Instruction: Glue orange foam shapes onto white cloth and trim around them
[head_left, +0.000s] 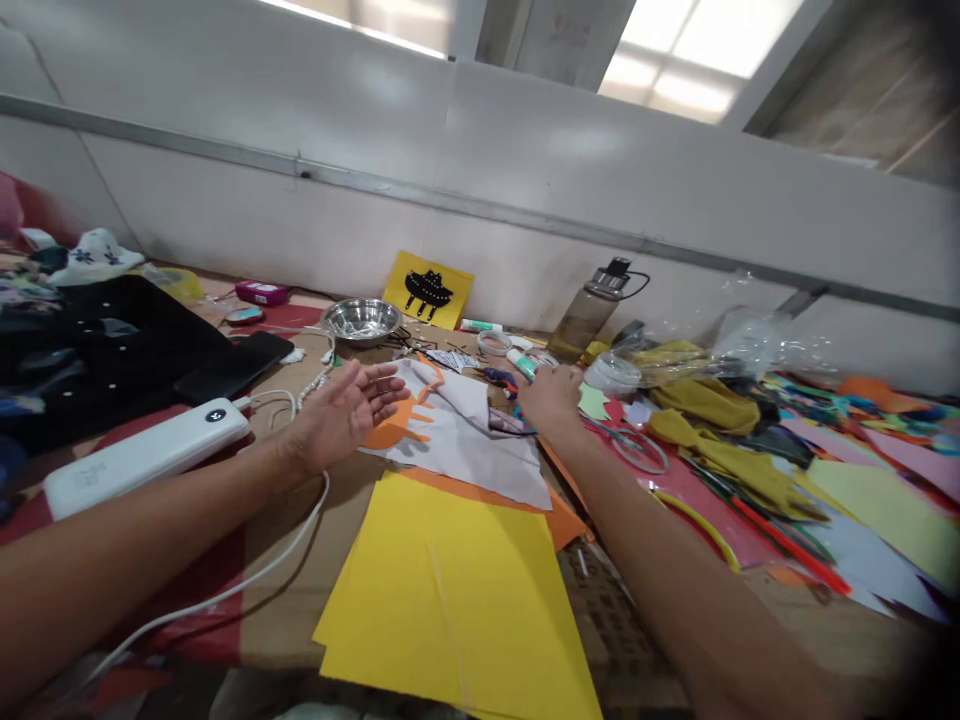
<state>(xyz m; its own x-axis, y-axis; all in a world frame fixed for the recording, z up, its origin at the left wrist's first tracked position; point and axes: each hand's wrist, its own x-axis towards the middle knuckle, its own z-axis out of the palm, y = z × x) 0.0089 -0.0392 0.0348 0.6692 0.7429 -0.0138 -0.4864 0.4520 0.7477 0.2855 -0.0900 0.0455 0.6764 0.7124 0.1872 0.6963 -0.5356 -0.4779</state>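
Observation:
My left hand (341, 415), palm turned up and fingers apart, holds nothing above the left edge of a white sheet (480, 455). Beside its fingertips is an orange cut-out (390, 430) with thin prongs, lying on the sheet. My right hand (553, 397) reaches past the sheet's right side, back toward me, fingers bent down and mostly hidden. Right by it, a white and green glue stick (521, 363) partly disappears behind the hand; whether they touch I cannot tell. Nearer me lies a stack of yellow sheets (457, 590), with orange paper (566, 520) showing under the white sheet.
At the back stand a steel bowl (363, 320), a yellow card with a black cut-out (428, 290) and a water bottle (589, 312). A white power bank (150, 455) with a cable and a dark phone (234, 367) lie left. Yellow cloth (724, 450) and paper scraps crowd the right.

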